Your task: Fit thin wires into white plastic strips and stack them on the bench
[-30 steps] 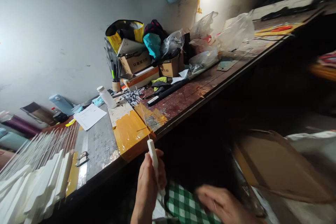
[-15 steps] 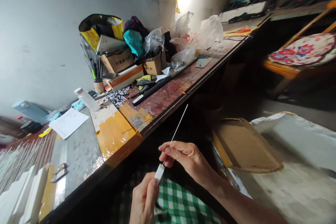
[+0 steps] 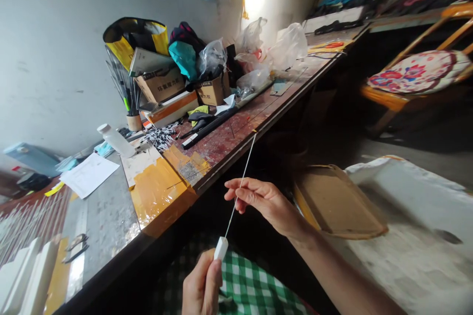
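Low in the view, my left hand point(image 3: 202, 283) is closed around a small white block point(image 3: 221, 247), whose upper end sticks out past the thumb. From that end a thin white rod point(image 3: 250, 154) rises, slanting up and to the right. My right hand point(image 3: 264, 204) pinches the rod between thumb and fingertips, some way above the block. Its other fingers are loosely curled. The lower part of the block is hidden by my left hand.
To the left runs a cluttered workbench point(image 3: 236, 153), holding a white bottle point(image 3: 117, 141), paper point(image 3: 89, 173), thin rods point(image 3: 31, 224) and cardboard boxes point(image 3: 161, 84). At right are a shallow cardboard tray point(image 3: 340, 202) and a chair with a floral cushion point(image 3: 416, 73).
My right hand has slid up along the rod, away from the block, so more rod shows between the hands. The left hand keeps its hold. The view has turned slightly right.
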### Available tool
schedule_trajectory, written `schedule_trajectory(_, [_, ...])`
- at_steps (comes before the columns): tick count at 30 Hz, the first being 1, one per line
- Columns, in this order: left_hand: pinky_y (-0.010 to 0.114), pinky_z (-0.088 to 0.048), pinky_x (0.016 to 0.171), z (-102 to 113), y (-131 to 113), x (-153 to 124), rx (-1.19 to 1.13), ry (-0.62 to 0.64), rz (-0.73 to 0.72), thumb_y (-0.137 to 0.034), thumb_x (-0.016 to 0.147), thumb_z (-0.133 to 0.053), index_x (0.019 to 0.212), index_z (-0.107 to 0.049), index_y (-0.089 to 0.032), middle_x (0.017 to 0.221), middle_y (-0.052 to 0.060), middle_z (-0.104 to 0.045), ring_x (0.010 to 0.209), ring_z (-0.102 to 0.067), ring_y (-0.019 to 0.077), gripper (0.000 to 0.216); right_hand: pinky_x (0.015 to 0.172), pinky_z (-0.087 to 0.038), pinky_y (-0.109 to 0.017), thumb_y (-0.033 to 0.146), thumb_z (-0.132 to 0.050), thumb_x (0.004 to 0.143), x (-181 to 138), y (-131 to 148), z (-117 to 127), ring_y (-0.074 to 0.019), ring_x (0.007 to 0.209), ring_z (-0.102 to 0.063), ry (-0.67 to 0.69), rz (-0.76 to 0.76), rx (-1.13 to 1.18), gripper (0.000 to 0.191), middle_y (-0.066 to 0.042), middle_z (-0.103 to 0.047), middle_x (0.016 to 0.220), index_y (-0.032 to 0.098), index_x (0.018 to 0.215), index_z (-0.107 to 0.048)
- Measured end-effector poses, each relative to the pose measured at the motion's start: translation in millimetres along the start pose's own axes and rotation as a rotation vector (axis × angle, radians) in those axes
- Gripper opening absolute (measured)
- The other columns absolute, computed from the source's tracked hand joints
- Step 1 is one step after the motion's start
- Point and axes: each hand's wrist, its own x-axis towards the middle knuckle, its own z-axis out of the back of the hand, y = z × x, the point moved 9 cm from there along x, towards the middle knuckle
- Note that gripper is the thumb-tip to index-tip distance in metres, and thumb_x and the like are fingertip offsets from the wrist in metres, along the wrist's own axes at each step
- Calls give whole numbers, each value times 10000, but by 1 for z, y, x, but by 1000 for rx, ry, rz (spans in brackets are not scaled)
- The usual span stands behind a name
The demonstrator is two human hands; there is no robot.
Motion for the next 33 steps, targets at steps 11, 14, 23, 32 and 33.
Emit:
schedule_trajectory(11, [199,-134,433,-2,30,-3,-325,-92,194,-602,744,-624,831,-642,-166,493,-80,-277,442,-223,52,444,559,-478,-224,346,-647,850,19,-20,-21,-83,545,-575,39,-49,-30,227,-45,-731,775,134,920,-686])
schedule_trajectory(14, [178,-209,427,12,30,-1,-413,-227,180,-550,762,-644,924,-647,-190,493,-81,-357,428,-270,45,395,615,-505,-238,353,-641,848,38,-15,-39,-115,664,-627,61,-13,-74,329,-64,-726,911,150,1106,-630])
schedule_trajectory(23, [196,-447,548,21,7,36,-780,-319,101,-404,870,-579,986,-602,-173,741,-7,-593,579,-536,83,260,513,-449,-208,350,-494,923,-10,-38,-59,-110,523,-587,181,-72,-624,241,0,-709,783,216,1085,-613])
schedule_trajectory(32, [296,-534,671,1,-4,52,-920,-318,39,-379,847,-617,894,-593,-162,783,4,-597,662,-617,127,223,441,-353,-190,319,-573,824,-90,-86,-14,-98,445,-486,191,-400,-824,87,65,-612,572,233,818,-587])
schedule_trajectory(33, [298,-539,682,2,-5,53,-916,-331,37,-377,845,-620,888,-591,-161,789,6,-605,678,-629,132,222,447,-356,-190,305,-584,805,-93,-85,-10,-104,455,-494,179,-404,-853,78,64,-604,555,235,771,-588])
